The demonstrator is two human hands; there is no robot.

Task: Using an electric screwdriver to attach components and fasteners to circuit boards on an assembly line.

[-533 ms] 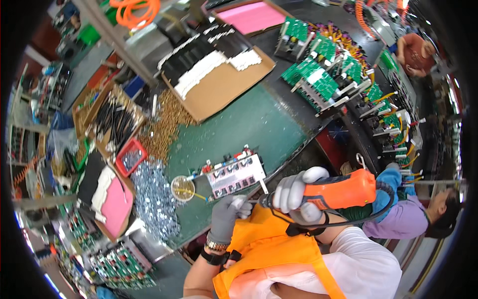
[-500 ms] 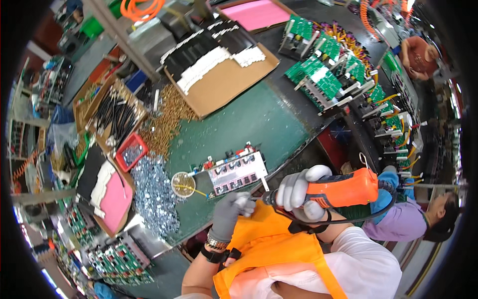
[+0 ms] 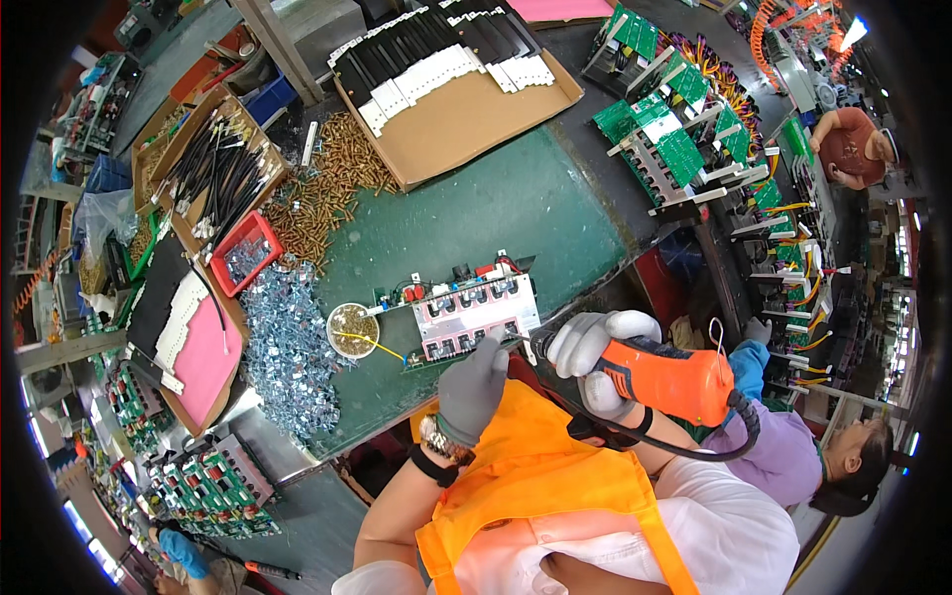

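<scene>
A circuit board (image 3: 466, 309) with white parts and small red and black pieces lies on the green mat (image 3: 476, 223). My left hand (image 3: 474, 385), in a grey glove, rests its fingertips on the board's near edge. My right hand (image 3: 593, 353), in a white glove, grips an orange electric screwdriver (image 3: 659, 377). The screwdriver's tip points at the board's near right corner, next to my left fingertips. A small round dish of brass screws (image 3: 351, 329) sits just left of the board.
Piles of brass screws (image 3: 327, 193) and silver metal parts (image 3: 288, 347) lie left of the mat. A cardboard tray (image 3: 466, 84) of black and white strips stands behind it. Racks of green boards (image 3: 674, 139) line the right, where a person in purple (image 3: 793, 456) sits close by.
The view has shifted slightly. Both hands stay at the board's near edge, with the screwdriver still held at the same corner.
</scene>
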